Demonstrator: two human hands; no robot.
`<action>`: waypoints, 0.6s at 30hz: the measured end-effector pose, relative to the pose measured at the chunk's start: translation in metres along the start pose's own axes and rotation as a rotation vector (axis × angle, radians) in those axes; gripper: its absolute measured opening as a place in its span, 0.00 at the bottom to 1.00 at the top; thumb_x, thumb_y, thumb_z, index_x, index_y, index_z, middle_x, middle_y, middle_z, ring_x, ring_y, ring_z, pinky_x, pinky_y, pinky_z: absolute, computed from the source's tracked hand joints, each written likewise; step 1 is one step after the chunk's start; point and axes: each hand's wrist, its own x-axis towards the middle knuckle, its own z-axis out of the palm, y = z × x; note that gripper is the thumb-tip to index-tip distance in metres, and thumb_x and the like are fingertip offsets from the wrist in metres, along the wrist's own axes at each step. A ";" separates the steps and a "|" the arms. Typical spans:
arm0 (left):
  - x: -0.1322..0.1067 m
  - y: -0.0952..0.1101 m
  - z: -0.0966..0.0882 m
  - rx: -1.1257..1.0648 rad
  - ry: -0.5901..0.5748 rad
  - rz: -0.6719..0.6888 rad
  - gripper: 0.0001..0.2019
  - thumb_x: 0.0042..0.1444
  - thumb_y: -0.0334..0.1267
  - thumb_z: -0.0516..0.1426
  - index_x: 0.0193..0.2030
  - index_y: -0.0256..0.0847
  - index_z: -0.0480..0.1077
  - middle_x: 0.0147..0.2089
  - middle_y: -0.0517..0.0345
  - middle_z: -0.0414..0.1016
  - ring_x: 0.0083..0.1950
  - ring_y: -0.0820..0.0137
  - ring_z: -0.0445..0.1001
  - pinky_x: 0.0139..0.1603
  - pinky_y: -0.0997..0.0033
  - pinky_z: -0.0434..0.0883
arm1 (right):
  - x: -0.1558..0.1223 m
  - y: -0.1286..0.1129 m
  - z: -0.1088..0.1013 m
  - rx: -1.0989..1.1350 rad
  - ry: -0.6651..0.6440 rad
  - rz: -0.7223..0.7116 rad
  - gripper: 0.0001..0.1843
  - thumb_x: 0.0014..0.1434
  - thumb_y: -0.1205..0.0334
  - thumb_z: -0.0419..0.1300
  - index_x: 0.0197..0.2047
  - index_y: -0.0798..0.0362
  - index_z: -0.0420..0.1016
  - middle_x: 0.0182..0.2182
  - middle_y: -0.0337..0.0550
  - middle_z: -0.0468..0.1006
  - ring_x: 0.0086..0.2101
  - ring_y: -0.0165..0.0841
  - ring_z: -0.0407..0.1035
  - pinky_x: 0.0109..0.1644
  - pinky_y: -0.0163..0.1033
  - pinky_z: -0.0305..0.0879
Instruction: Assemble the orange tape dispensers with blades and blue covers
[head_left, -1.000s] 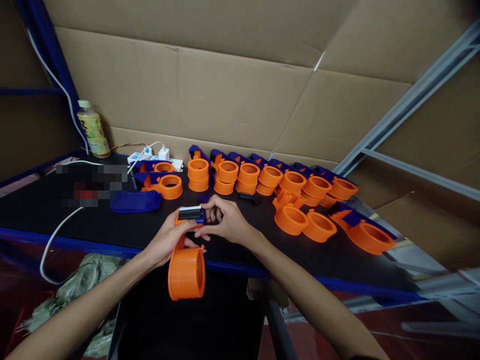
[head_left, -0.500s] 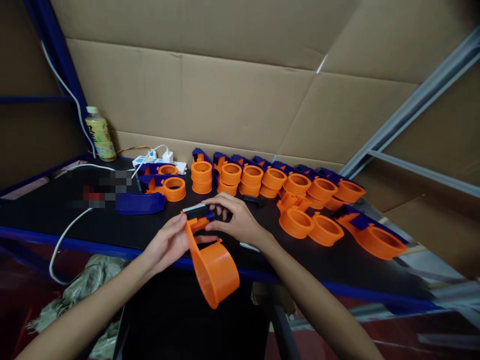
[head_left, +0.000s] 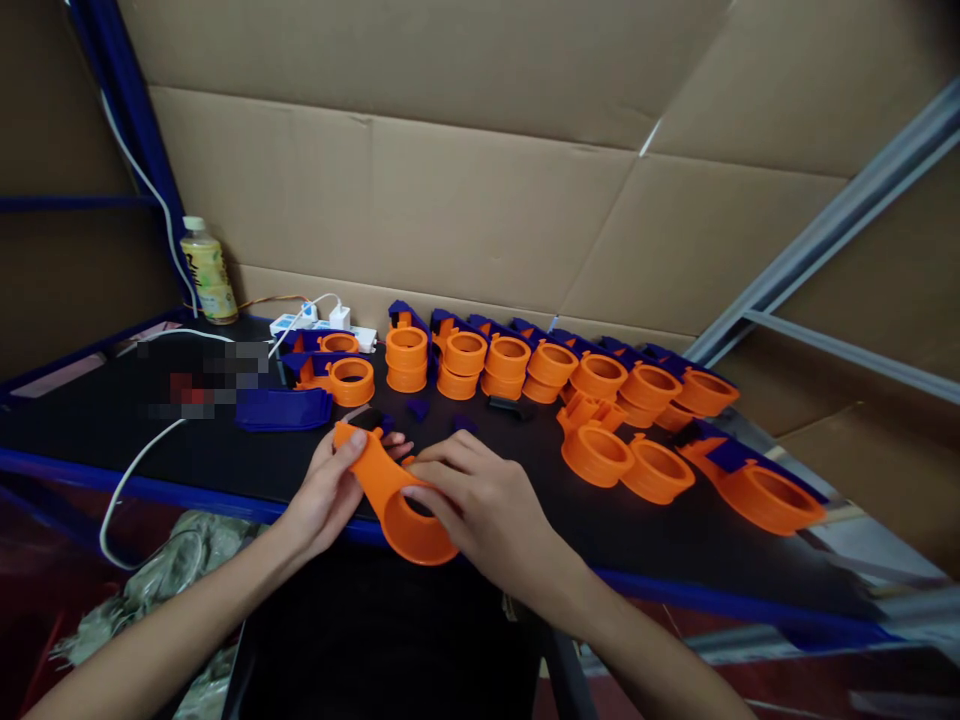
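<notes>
Between my hands, over the table's front edge, is an orange plastic ring holder [head_left: 380,487] with a flat arm. My left hand [head_left: 328,492] grips the end of that arm, thumb on top, and a dark piece shows behind it. The ring end is held by my right hand [head_left: 480,500], its fingers closed on the rim. Just beyond lie small purple pieces [head_left: 418,408] and a black part [head_left: 510,407]. A stack of purple plates [head_left: 283,410] lies to the left of them.
Rows of orange rings with purple backs [head_left: 507,360] line the rear of the black table [head_left: 247,465]. More orange holders [head_left: 596,455] stand at right. Behind on the left are a drink bottle [head_left: 208,272], a power strip [head_left: 364,338] and white cables.
The orange holder has turned, and its ring has swung up and left. My right hand has moved from the arm end down to the ring. Small purple pieces now show on the table.
</notes>
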 end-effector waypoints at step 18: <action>0.003 0.020 -0.012 -0.269 -0.420 -0.299 0.31 0.45 0.67 0.59 0.41 0.39 0.73 0.28 0.57 0.67 0.24 0.70 0.66 0.15 0.74 0.67 | 0.165 0.032 0.035 -0.246 -0.210 -0.219 0.17 0.72 0.55 0.53 0.43 0.55 0.79 0.41 0.47 0.81 0.41 0.35 0.73 0.41 0.37 0.61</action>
